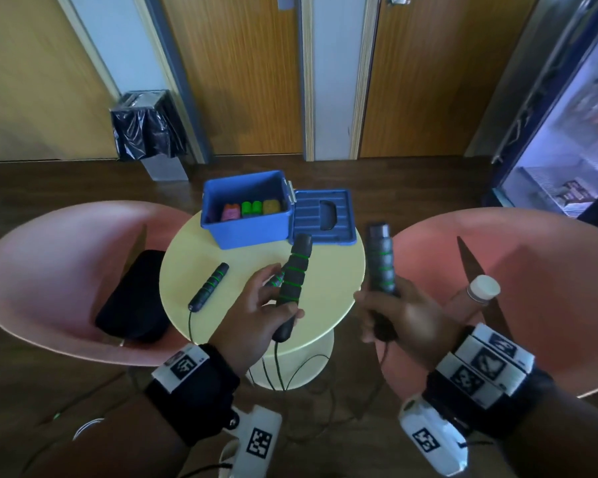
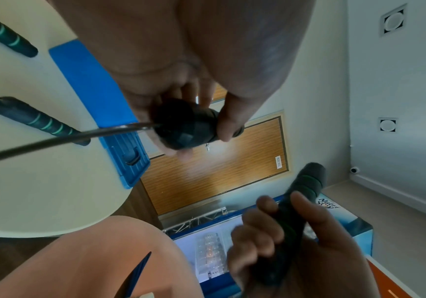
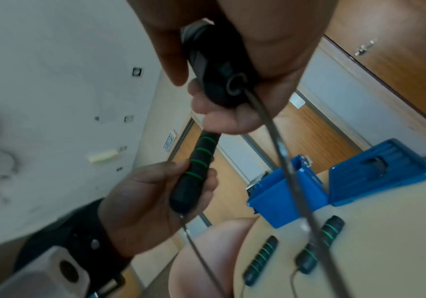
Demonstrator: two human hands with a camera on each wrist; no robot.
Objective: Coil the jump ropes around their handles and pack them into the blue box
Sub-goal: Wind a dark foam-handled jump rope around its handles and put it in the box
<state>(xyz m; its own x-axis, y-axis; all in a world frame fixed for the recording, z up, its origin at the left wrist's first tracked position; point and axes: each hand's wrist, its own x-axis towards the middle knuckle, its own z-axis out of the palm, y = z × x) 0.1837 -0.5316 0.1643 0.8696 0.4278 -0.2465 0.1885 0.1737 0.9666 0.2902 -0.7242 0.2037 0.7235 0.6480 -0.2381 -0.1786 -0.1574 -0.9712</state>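
Above the front of the round yellow table (image 1: 325, 270), my left hand (image 1: 273, 301) grips a black jump-rope handle with green rings (image 1: 292, 277). My right hand (image 1: 387, 308) grips a second such handle (image 1: 380, 260), upright near the table's right edge. Thin black cords (image 1: 277, 367) hang from both handles to the floor. A third handle (image 1: 209, 288) lies on the table at the left, and a fourth (image 3: 319, 248) lies beside it, mostly hidden under my left hand in the head view. The blue box (image 1: 249, 232) stands open at the table's back, its lid (image 1: 321, 215) folded flat to the right.
Small coloured items (image 1: 252, 208) sit in the box. Pink chairs flank the table: the left one (image 1: 49, 270) holds a black bag (image 1: 132, 298), the right one (image 1: 532, 270) a white-capped bottle (image 1: 480, 288). A lined bin (image 1: 145, 129) and a glass-door fridge (image 1: 567, 150) stand behind.
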